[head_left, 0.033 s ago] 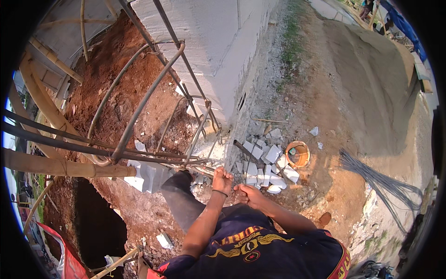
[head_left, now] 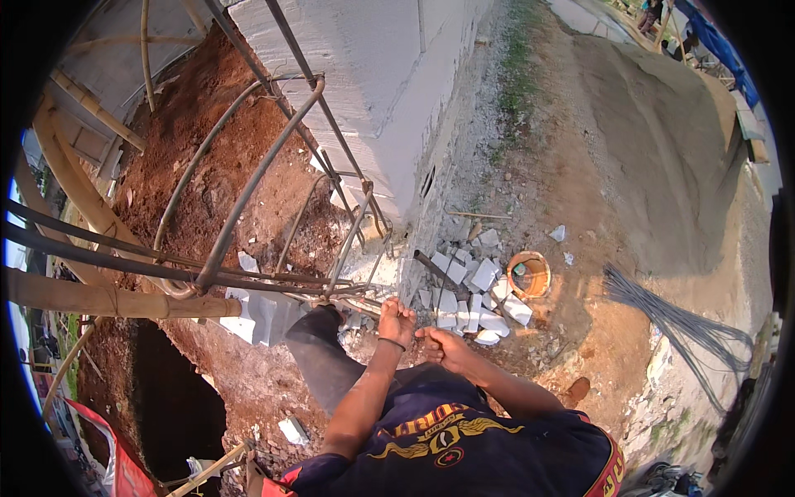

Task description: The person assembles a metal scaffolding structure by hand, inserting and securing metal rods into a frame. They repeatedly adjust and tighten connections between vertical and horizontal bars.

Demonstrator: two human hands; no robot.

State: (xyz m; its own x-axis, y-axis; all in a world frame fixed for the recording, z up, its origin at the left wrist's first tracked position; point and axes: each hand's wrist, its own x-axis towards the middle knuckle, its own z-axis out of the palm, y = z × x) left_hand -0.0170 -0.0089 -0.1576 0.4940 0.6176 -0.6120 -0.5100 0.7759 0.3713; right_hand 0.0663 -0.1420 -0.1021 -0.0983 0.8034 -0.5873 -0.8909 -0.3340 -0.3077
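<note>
My left hand [head_left: 397,323], with a dark band at its wrist, is raised in front of my body with its fingers curled closed. Close beside it on the right, my right hand [head_left: 442,346] is closed too, thumb and forefinger pinched toward the left hand. Anything thin between them is too small to make out. Just left of and beyond my hands lies the end of a steel rebar cage [head_left: 331,286], its long bars joined by bent stirrups. White block pieces [head_left: 474,286] lie heaped beyond my right hand.
A white wall [head_left: 356,58] rises ahead. An orange bucket [head_left: 530,275] stands right of the rubble, with a bundle of thin steel rods [head_left: 671,319] farther right. A bamboo pole [head_left: 124,295] crosses at left above a deep dark pit [head_left: 178,398]. A sand heap [head_left: 662,166] lies far right.
</note>
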